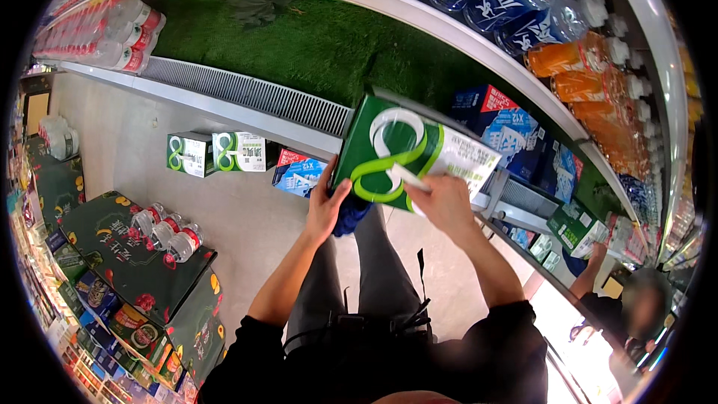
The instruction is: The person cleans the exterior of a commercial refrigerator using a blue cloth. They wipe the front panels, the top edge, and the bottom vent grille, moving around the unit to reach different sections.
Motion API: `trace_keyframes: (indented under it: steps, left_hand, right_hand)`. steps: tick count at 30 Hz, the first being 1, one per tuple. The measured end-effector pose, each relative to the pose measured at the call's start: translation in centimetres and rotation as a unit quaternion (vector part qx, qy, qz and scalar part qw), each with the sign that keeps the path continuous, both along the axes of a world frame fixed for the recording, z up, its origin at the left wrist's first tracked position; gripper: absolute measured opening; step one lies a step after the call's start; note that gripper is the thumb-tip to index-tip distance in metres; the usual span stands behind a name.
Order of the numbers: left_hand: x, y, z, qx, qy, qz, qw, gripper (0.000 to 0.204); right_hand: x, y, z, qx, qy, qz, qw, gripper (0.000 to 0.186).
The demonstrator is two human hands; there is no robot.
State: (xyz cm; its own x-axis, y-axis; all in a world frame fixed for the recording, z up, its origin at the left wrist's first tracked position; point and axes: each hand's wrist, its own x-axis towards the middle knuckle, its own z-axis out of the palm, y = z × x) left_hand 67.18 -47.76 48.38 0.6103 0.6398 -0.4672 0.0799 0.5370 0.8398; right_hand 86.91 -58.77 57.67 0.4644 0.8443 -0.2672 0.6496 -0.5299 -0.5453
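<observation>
A green and white drinks carton (374, 151) with a large looped figure on its front is tilted in front of me, over the edge of the low shelf. My left hand (325, 206) grips its lower left corner, thumb on the front face. My right hand (445, 202) is closed on the white carry handle (410, 178) at the middle of the front. Dark blue cloth (350, 218) shows just below the carton, beside my left hand; what it belongs to is hidden.
Green artificial turf (299, 45) lines the low shelf. Blue cartons (516, 138) stand on it at right, bottled water packs (123, 37) at left. More green cartons (239, 151) sit on the floor. A covered display table (112, 239) is at left. A mirrored panel (576, 292) at right shows my reflection.
</observation>
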Motion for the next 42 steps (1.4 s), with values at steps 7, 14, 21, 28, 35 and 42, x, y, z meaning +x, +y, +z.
trace_keyframes:
  steps: [7, 14, 21, 28, 35, 42]
  left_hand:
    - [-11.1, -7.2, 2.0, -0.037, 0.019, -0.031, 0.999, 0.064]
    - [-18.8, -12.9, -5.1, -0.080, 0.110, -0.153, 0.979, 0.067]
    - [-21.7, -18.3, -22.8, -0.051, 0.194, -0.203, 0.959, 0.069]
    - [-19.1, -18.5, -35.8, -0.075, 0.233, -0.177, 0.953, 0.074]
    - [-17.9, -17.6, -43.9, -0.087, 0.254, -0.167, 0.949, 0.079]
    - [-18.1, -17.2, -47.0, -0.072, 0.278, -0.186, 0.940, 0.077]
  right_hand:
    - [-10.2, -6.8, 2.2, -0.064, 0.069, -0.051, 0.994, 0.030]
    - [-18.3, -15.1, -7.0, -0.160, 0.112, -0.086, 0.977, 0.036]
    - [-22.5, -22.0, -24.8, -0.183, 0.155, -0.112, 0.964, 0.032]
    - [-22.1, -21.8, -39.6, -0.138, 0.162, -0.153, 0.965, 0.020]
    - [-20.6, -20.4, -49.2, -0.109, 0.157, -0.130, 0.973, 0.020]
    - [-19.4, -19.3, -53.7, -0.133, 0.144, -0.079, 0.977, 0.023]
